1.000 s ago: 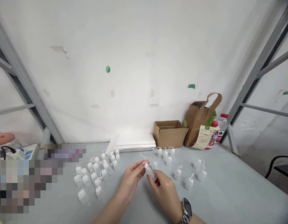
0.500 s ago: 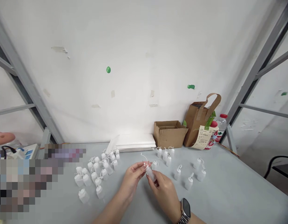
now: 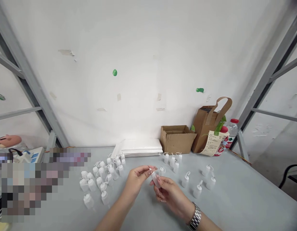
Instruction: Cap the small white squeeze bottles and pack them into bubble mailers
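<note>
A small translucent white squeeze bottle [image 3: 156,181] is held tilted between my two hands over the grey table. My left hand [image 3: 137,180] pinches at its cap, and the fingertips hide most of that end. Around the bottle's body, the thumb and fingers of my right hand [image 3: 172,194] are closed. Just behind the hands stands a similar bottle [image 3: 161,172] with a looped cap strap. Many more such bottles, among them one near the front [image 3: 88,201], stand grouped to the left. Others, including a strapped bottle [image 3: 197,191], are spread to the right.
Against the wall lie stacked white flat sheets [image 3: 141,147], beside an open cardboard box [image 3: 178,141]. A brown paper bag [image 3: 202,128] and a red-capped bottle [image 3: 233,130] stand at the back right. Grey metal frame posts [image 3: 30,77] flank the table.
My right hand has rolled, so the watch face has turned away and its metal band shows. The thin strap that stuck up from the held bottle no longer shows. The view has shifted slightly left.
</note>
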Demonstrator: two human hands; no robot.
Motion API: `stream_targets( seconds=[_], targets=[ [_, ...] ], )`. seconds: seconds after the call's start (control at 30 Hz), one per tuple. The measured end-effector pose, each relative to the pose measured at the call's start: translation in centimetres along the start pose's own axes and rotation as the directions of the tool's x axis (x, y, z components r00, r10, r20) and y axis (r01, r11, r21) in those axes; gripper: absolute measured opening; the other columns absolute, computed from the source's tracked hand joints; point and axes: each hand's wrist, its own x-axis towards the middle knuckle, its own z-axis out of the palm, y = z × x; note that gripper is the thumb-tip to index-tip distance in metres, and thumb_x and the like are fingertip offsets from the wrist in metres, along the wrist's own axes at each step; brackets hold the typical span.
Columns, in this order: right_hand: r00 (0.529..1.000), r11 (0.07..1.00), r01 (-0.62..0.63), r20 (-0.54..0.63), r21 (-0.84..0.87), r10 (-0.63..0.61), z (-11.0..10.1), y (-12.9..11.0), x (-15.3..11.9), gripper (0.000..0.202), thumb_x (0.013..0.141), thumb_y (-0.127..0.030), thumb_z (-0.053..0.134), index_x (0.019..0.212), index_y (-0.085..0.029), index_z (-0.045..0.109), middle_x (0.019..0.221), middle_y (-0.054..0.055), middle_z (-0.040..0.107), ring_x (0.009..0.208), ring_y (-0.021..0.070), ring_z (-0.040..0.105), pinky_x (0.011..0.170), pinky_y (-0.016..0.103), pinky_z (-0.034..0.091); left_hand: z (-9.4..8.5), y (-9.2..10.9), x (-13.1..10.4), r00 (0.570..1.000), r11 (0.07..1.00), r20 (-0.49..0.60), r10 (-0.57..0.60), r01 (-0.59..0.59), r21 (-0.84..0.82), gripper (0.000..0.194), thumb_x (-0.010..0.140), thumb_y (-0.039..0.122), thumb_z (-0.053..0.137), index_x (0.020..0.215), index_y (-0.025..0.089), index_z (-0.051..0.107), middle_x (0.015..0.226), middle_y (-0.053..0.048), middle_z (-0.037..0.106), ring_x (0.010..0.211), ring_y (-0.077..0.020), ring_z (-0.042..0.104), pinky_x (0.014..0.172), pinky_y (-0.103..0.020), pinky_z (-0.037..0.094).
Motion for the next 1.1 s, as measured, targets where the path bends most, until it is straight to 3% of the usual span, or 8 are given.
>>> stream_targets(
  seconds=[0.1, 0.2, 0.33, 0.47, 0.57, 0.77, 0.93, 1.1],
  targets=[
    [0.987, 0.982, -0.117, 0.124, 0.151, 0.098, -0.3, 0.0, -0.1, 0.037, 0.073, -0.053, 0.056, 0.07, -0.016, 0.054, 0.045, -0.009, 0.028, 0.04, 0.005, 0.019, 0.043, 0.02, 0.019, -0.5, 0.3, 0.2, 0.996, 0.991, 0.019, 0.085, -0.087, 0.101, 0.02, 0.064, 0.036, 0.069, 0.073, 0.019, 0.072, 0.099, -0.007, 0.07, 0.105, -0.026, 0.055, 0.094, -0.035, 0.039],
    [0.971, 0.969, -0.187, 0.182, 0.164, 0.156, -0.3, 0.2, -0.2, 0.04, 0.076, -0.056, 0.051, 0.072, -0.016, 0.054, 0.044, -0.009, 0.027, 0.039, 0.005, 0.018, 0.042, 0.02, 0.018, -0.8, 0.6, 0.3, 0.995, 0.991, 0.084, 0.063, -0.072, 0.109, 0.018, 0.064, 0.035, 0.069, 0.072, 0.019, 0.072, 0.094, -0.008, 0.071, 0.106, -0.0256, 0.055, 0.094, -0.034, 0.039],
    [0.997, 0.999, -0.053, 0.048, 0.013, 0.052, 0.0, 0.3, -0.1, 0.044, 0.075, -0.059, 0.05, 0.081, -0.015, 0.056, 0.044, -0.008, 0.038, 0.036, 0.0048, 0.025, 0.041, 0.02, 0.022, -0.7, 0.8, 0.4, 0.999, 0.998, 0.047, -0.021, 0.018, 0.062, 0.022, 0.063, 0.036, 0.068, 0.074, 0.016, 0.07, 0.085, -0.008, 0.073, 0.084, -0.0238, 0.064, 0.081, -0.034, 0.046],
    [0.985, 0.973, 0.025, -0.163, -0.231, -0.064, -0.1, 0.6, 0.4, 0.046, 0.066, -0.059, 0.06, 0.08, -0.016, 0.052, 0.052, -0.005, 0.051, 0.041, 0.0076, 0.041, 0.044, 0.021, 0.031, -0.6, 0.5, 0.7, 0.996, 0.992, -0.084, 0.037, -0.027, 0.123, 0.022, 0.06, 0.037, 0.068, 0.07, 0.017, 0.069, 0.081, -0.007, 0.073, 0.084, -0.0233, 0.064, 0.079, -0.032, 0.046],
    [0.97, 0.954, 0.032, -0.221, -0.297, -0.102, -0.4, 1.0, 0.9, 0.047, 0.061, -0.059, 0.063, 0.076, -0.016, 0.051, 0.05, -0.005, 0.051, 0.042, 0.009, 0.043, 0.045, 0.023, 0.035, -0.6, 0.4, 0.8, 0.99, 0.965, -0.11, 0.086, -0.055, 0.256, 0.018, 0.062, 0.036, 0.065, 0.068, 0.019, 0.069, 0.077, -0.005, 0.072, 0.083, -0.023, 0.063, 0.078, -0.031, 0.046],
    [0.938, 0.871, 0.041, -0.282, -0.49, -0.203, -0.3, 1.6, 0.6, 0.032, 0.063, -0.041, 0.069, 0.075, -0.016, 0.052, 0.05, -0.009, 0.043, 0.046, 0.0085, 0.041, 0.047, 0.021, 0.032, -0.5, 0.4, 0.7, 0.988, 0.951, -0.146, 0.048, 0.0, 0.308, 0.015, 0.061, 0.034, 0.064, 0.065, 0.02, 0.067, 0.073, -0.004, 0.071, 0.074, -0.0219, 0.063, 0.07, -0.03, 0.046],
    [0.932, 0.805, 0.084, -0.239, -0.588, -0.272, 0.3, 1.6, 0.0, 0.025, 0.076, -0.041, 0.057, 0.073, -0.017, 0.053, 0.061, -0.003, 0.053, 0.055, 0.011, 0.047, 0.053, 0.023, 0.037, -1.0, 0.1, 1.0, 0.996, 0.96, -0.093, -0.017, 0.042, 0.278, 0.02, 0.06, 0.037, 0.066, 0.062, 0.018, 0.065, 0.058, -0.002, 0.067, 0.06, -0.0196, 0.062, 0.064, -0.03, 0.046],
    [0.973, 0.926, 0.049, -0.193, -0.374, -0.129, 0.0, 1.5, 0.4, 0.04, 0.068, -0.055, 0.06, 0.072, -0.015, 0.053, 0.06, -0.001, 0.055, 0.05, 0.0116, 0.05, 0.05, 0.025, 0.039, -1.8, 0.4, 1.0, 0.999, 0.974, 0.019, -0.041, 0.036, 0.223, 0.022, 0.061, 0.039, 0.067, 0.063, 0.017, 0.068, 0.069, -0.006, 0.071, 0.076, -0.0233, 0.064, 0.075, -0.032, 0.046]
  ],
)
